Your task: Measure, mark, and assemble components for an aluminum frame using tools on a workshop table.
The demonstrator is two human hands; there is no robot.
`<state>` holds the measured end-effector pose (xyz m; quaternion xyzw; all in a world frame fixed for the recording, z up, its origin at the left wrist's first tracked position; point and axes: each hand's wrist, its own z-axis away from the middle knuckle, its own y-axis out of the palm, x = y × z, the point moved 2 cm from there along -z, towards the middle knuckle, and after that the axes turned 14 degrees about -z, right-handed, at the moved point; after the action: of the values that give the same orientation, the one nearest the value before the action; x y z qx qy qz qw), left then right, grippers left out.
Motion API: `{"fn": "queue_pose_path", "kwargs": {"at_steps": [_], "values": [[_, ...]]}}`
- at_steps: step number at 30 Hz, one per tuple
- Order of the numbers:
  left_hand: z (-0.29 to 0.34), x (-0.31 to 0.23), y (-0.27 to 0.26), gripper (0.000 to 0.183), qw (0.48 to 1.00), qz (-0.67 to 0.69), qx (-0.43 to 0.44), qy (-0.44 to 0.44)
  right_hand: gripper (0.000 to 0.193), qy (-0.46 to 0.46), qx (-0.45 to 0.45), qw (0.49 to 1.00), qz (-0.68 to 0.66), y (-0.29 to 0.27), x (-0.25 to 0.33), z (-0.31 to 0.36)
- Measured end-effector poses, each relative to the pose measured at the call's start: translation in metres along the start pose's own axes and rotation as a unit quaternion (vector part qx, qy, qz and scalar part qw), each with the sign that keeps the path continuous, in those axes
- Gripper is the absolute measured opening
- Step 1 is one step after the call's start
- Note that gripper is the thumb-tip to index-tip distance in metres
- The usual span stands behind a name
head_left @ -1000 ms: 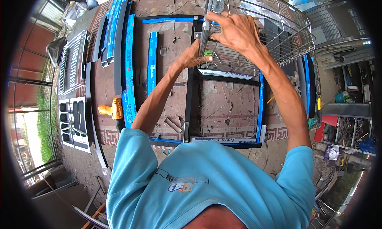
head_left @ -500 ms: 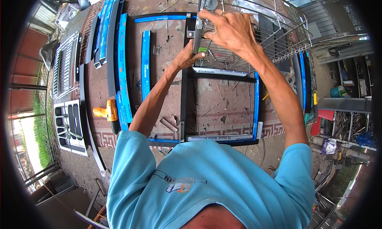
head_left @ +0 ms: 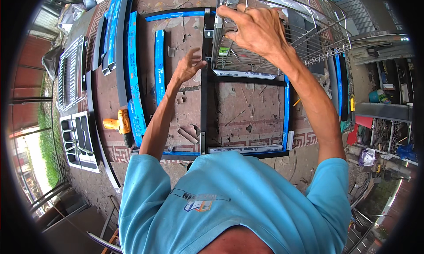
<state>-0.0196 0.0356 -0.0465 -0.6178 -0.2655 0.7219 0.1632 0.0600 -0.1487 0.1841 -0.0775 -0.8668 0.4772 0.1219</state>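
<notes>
A silver wire basket (head_left: 309, 55) stands tilted in the far right part of a black metal frame (head_left: 204, 99) with blue protective film. My right hand (head_left: 260, 33) reaches over it, fingers and thumb closed on its left edge. To the left of the frame's middle bar, my left hand (head_left: 189, 68) hovers with fingers apart, holding nothing. A small bright green piece (head_left: 224, 51) shows low inside the basket, behind its wires. Small metal brackets are fixed along the middle bar, one of them (head_left: 208, 33) close to the basket.
A yellow cordless drill (head_left: 119, 123) lies at the left by long blue-filmed profiles (head_left: 134, 68). Another short profile (head_left: 160, 64) rests inside the frame's left half. A cutlery tray (head_left: 79, 139) and a wire rack (head_left: 73, 73) lie further left. Cluttered shelves (head_left: 384, 112) line the right.
My left hand has come off the basket's left side and moved left, its fingers now spread. My right hand keeps its hold on the basket edge, which has barely shifted.
</notes>
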Motion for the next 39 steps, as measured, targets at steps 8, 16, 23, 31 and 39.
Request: {"fn": "queue_pose_path", "kwargs": {"at_steps": [8,16,23,31,39], "values": [[-0.001,-0.001,0.026,0.04,0.998,0.043,0.029,-0.021,0.05,-0.016,-0.01,1.0,0.005,-0.001,0.0,-0.001],[-0.009,-0.025,0.042,0.053,0.992,-0.071,-0.076,0.066,0.048,0.006,0.004,1.0,0.013,-0.002,0.0,0.0],[-0.019,-0.009,0.031,0.046,0.991,-0.041,-0.002,0.128,0.059,0.032,0.011,0.999,0.004,-0.005,0.006,-0.003],[-0.025,-0.01,0.017,0.051,0.969,-0.126,0.055,0.206,0.077,0.07,0.04,0.996,-0.025,-0.006,0.004,0.0],[-0.024,-0.011,0.009,0.045,0.946,-0.159,0.048,0.277,0.075,0.044,0.013,0.999,-0.028,-0.006,0.003,-0.001]]}}
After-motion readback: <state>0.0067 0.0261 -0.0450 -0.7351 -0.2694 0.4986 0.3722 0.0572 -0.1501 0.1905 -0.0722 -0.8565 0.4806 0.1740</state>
